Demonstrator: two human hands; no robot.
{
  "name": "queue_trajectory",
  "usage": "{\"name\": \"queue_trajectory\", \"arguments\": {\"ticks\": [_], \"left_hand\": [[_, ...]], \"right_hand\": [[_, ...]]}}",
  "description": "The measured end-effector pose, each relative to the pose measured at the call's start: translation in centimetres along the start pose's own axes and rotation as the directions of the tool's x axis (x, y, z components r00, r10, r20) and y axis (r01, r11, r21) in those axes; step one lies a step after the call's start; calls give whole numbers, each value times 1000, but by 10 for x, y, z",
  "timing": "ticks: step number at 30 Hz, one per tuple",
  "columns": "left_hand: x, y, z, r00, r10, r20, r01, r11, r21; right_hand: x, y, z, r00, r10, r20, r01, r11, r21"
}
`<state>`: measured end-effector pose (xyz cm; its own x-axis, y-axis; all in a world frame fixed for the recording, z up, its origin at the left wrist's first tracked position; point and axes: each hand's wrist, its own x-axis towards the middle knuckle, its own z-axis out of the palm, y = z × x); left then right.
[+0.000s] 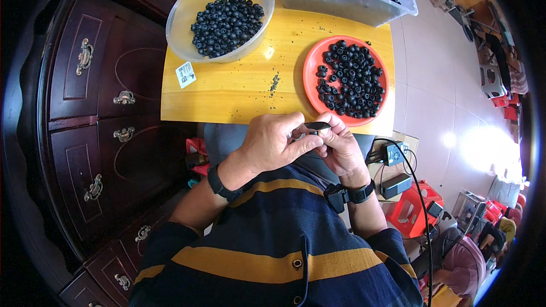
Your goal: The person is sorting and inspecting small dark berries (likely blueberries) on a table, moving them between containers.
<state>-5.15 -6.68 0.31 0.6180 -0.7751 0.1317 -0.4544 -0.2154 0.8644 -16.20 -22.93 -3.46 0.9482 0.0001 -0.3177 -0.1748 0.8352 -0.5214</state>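
Note:
Just in front of the table's near edge, my left hand and my right hand meet with their fingertips together. Between them shows a thin, dark, blade-like piece, lying across the fingers of my right hand. The thumb and fingers of my left hand are pinched beside its left end; what they hold is hidden. Right beyond my right hand is a red round plate of small black ring-shaped parts. Each wrist wears a dark band.
A clear round tub of similar black parts stands at the table's back left. Behind the plate, a clear rectangular bin holds more. Dark crumbs and a white label lie on the yellow table. A black cable hangs at right.

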Motion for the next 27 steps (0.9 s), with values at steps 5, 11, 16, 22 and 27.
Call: {"name": "queue_trajectory", "arguments": {"ticks": [5,11,16,22,27], "left_hand": [[-1,1,-2,998,63,-16,-61,993,103],[-6,-2,2,998,60,18,-62,987,151],[-8,5,-6,999,-13,-41,7,990,-143],[-7,12,-2,990,52,-133,-75,982,-176],[0,10,-20,998,55,-41,-54,998,44]], "right_hand": [[-2,2,3,998,-62,-27,61,997,-51],[-1,5,4,997,-61,-37,59,997,-45],[1,3,14,998,-51,-43,51,999,4],[4,6,14,999,-35,-2,35,999,0],[6,8,7,999,37,3,-37,999,-16]]}}
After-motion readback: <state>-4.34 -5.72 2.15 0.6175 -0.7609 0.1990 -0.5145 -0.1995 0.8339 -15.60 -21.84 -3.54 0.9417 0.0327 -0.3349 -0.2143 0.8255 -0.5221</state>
